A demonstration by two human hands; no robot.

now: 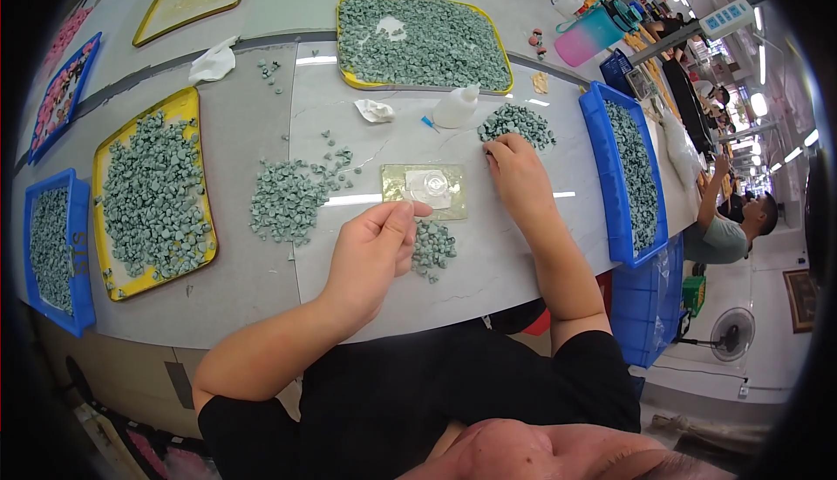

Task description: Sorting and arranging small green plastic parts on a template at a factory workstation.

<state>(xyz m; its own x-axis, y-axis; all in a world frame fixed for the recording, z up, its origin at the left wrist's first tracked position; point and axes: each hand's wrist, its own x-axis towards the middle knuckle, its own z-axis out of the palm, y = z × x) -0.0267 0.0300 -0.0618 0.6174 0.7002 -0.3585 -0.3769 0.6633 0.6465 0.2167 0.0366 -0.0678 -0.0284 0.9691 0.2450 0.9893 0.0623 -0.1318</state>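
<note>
My left hand (370,249) is closed in front of a pale green square pad (453,207), thumb pressed to the forefinger; anything pinched there is too small to make out. On the pad lies a white patch with a clear round piece (432,183). My right hand (521,179) is closed too, its fingertips bent down at the near edge of a heap of small grey-green pieces (520,121). What they pinch is hidden. A smaller heap of such pieces (433,249) sits beside my left hand, and a wider one (286,205) spreads to its left.
A white squeeze bottle (456,107) stands beyond the pad, near a crumpled tissue (375,111). Yellow-rimmed trays of green pieces lie at the back (418,40) and left (153,197). Blue bins flank the table, right (602,175) and left (81,253). A pink-and-teal bottle (593,34) lies back right.
</note>
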